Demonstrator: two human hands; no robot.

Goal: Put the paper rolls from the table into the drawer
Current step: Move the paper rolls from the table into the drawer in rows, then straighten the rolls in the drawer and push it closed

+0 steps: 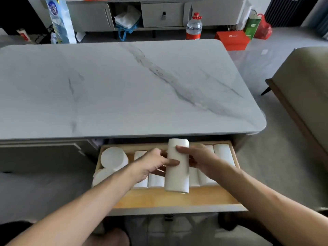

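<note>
Both hands on one roll [177, 166] over the open drawer [170, 198]: left hand [154, 161] wraps its near-left side, thumb across the front; right hand [200, 160] clasps the right side, fingers curled round it. The roll lies lengthwise, far end near the table [124, 86] edge, near end over the drawer's bare wooden strip. Beneath it, a row of rolls [156, 180] runs nearly to the right wall; two upright rolls [113, 158] crowd the left corner. The front strip is the only open floor.
</note>
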